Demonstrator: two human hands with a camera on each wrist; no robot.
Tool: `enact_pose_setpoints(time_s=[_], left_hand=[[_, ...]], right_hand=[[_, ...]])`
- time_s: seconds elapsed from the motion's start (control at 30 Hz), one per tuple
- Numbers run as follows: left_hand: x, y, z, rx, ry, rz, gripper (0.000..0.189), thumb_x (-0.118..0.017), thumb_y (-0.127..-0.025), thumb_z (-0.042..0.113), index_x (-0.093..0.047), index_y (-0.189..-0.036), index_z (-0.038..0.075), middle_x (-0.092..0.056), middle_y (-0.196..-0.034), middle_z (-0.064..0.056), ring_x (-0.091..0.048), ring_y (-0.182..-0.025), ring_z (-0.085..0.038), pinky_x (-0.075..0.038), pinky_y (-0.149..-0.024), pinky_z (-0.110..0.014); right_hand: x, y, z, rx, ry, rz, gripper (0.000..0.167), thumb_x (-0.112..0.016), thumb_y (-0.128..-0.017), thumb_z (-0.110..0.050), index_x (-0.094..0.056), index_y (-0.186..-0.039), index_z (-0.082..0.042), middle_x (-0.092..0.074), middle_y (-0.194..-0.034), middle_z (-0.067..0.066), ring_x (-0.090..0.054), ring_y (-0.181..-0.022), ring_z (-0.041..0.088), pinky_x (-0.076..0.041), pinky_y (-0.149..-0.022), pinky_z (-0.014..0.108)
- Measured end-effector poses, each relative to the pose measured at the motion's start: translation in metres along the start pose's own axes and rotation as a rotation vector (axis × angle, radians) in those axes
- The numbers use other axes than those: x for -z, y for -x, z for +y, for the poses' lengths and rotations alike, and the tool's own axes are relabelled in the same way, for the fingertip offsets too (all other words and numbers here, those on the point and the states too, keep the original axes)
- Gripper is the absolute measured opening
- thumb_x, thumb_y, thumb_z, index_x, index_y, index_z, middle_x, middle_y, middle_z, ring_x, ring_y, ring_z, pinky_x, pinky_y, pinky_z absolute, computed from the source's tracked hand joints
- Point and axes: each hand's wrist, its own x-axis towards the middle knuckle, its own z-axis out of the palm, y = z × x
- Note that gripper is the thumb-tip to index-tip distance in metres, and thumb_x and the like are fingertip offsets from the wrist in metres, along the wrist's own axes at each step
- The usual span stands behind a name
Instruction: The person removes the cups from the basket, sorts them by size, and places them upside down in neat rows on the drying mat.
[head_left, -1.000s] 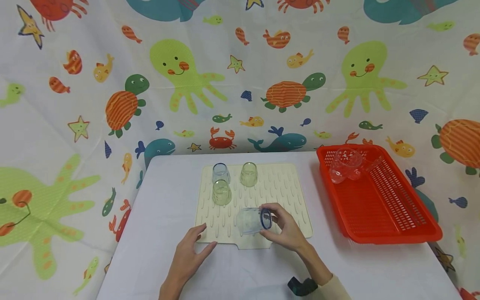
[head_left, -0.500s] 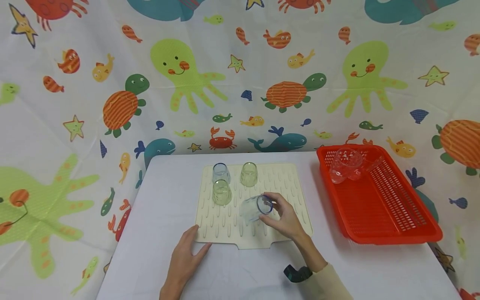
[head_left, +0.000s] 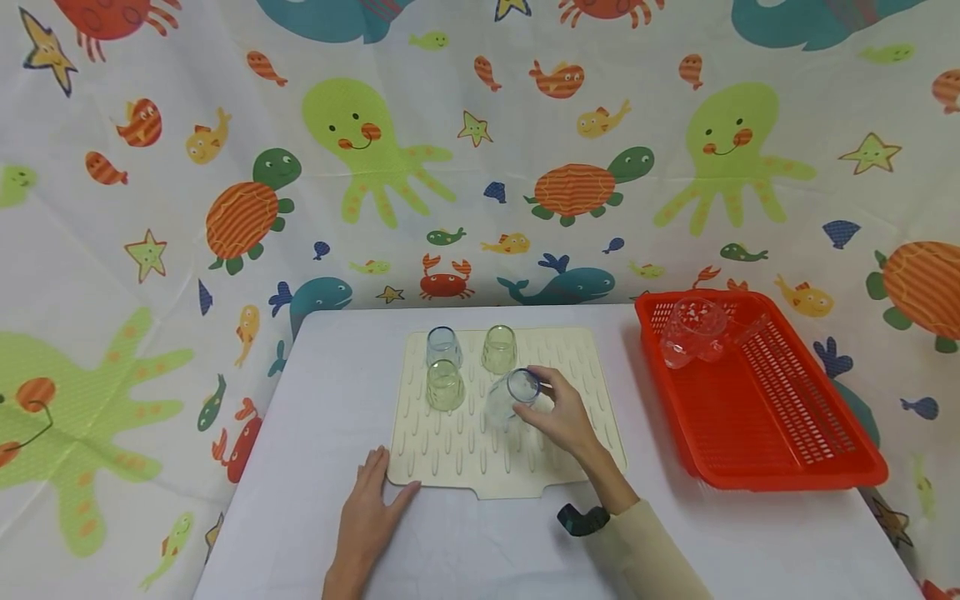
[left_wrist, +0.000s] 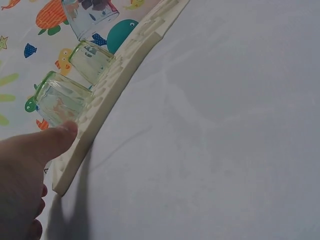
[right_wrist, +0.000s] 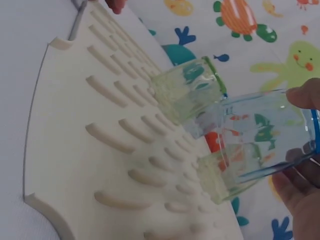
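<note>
1. The held glass [right_wrist: 270,130], blue-ringed, was found gripped by the right hand [head_left: 562,417]. The fingers were curled and parted only by the glass's width, with the thumb set on one side and the fingers on the other, near the ring.

2. The glass was held tilted over the mat [head_left: 517,458], in front of the back green glass [head_left: 498,352] and to the right of the front green glass [head_left: 446,387]. It was seen apart from the mat in the wrist views.

3. Compared with a second earlier, the held glass had been carried farther up the mat and turned from nearly flat toward upright. The work was therefore judged partway: the glass had been brought nearer the others, but not set down or released.

4. The left hand [head_left: 363,508] was noted at the mat's near-left corner, fingers straight, with nothing held. It had been shifted slightly outward. Contact by the thumb with the mat's edge was indicated.

5. Three glasses, the two green and the blue glass [head_left: 443,343], were left standing in place.

6. Clear pink items [head_left: 693,327] were recorded inside the red basket [head_left: 750,442], to the right.
</note>
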Motion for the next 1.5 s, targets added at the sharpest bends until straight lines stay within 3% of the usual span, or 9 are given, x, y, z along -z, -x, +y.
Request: enact_pose_setpoints(time_s=[0.17, 0.37, 0.73, 0.97, 1.2, 1.5], left_hand=[[-0.001, -0.003, 0.001, 0.043, 0.002, -0.051, 0.090, -0.072, -0.088, 0.052, -0.040, -0.149, -0.005, -0.037, -0.158, -0.023, -0.033, -0.149, -0.041, -0.027, -0.127, -0.054], [-0.005, -0.004, -0.002, 0.053, -0.016, -0.057, 0.091, -0.071, -0.088, 0.056, -0.041, -0.148, -0.005, -0.037, -0.159, -0.023, -0.033, -0.149, -0.041, -0.027, -0.127, -0.054], [-0.003, -0.006, -0.003, 0.072, -0.037, -0.128, 0.090, -0.066, -0.090, 0.057, -0.037, -0.152, -0.002, -0.033, -0.161, -0.020, -0.027, -0.151, -0.039, -0.026, -0.127, -0.055], [-0.005, -0.006, -0.004, 0.044, -0.036, -0.097, 0.091, -0.069, -0.089, 0.057, -0.041, -0.149, -0.004, -0.036, -0.159, -0.022, -0.031, -0.150, -0.041, -0.028, -0.126, -0.056], [-0.004, -0.005, -0.005, 0.046, -0.030, -0.114, 0.092, -0.074, -0.085, 0.052, -0.039, -0.151, -0.003, -0.035, -0.160, -0.021, -0.030, -0.150, -0.042, -0.031, -0.124, -0.057], [-0.003, -0.005, -0.004, 0.046, -0.038, -0.123, 0.092, -0.075, -0.085, 0.049, -0.037, -0.151, -0.003, -0.034, -0.161, -0.021, -0.029, -0.151, -0.039, -0.028, -0.126, -0.054]], right_hand=[[-0.006, -0.007, 0.006, -0.013, 0.023, 0.008, 0.064, -0.085, -0.079, -0.011, -0.055, -0.136, -0.002, -0.061, -0.133, 0.017, -0.060, -0.125, 0.036, -0.052, -0.111, 0.049], [-0.013, -0.014, 0.010, -0.040, 0.087, 0.027, 0.066, -0.085, -0.079, -0.013, -0.054, -0.136, -0.001, -0.061, -0.132, 0.016, -0.061, -0.124, 0.034, -0.054, -0.110, 0.044], [-0.026, -0.024, 0.017, -0.136, 0.155, 0.023, 0.068, -0.084, -0.082, -0.021, -0.052, -0.140, -0.004, -0.059, -0.135, 0.015, -0.061, -0.125, 0.032, -0.055, -0.109, 0.041], [-0.031, -0.027, 0.019, -0.116, 0.161, 0.027, 0.068, -0.083, -0.082, -0.019, -0.051, -0.138, 0.001, -0.060, -0.132, 0.017, -0.063, -0.121, 0.033, -0.057, -0.106, 0.041], [-0.037, -0.031, 0.022, -0.110, 0.187, 0.025, 0.067, -0.083, -0.082, -0.019, -0.051, -0.138, 0.002, -0.060, -0.130, 0.018, -0.063, -0.121, 0.034, -0.057, -0.106, 0.042], [-0.041, -0.033, 0.024, -0.091, 0.247, 0.011, 0.069, -0.082, -0.083, -0.020, -0.050, -0.138, 0.005, -0.060, -0.130, 0.020, -0.062, -0.120, 0.035, -0.058, -0.105, 0.041]])
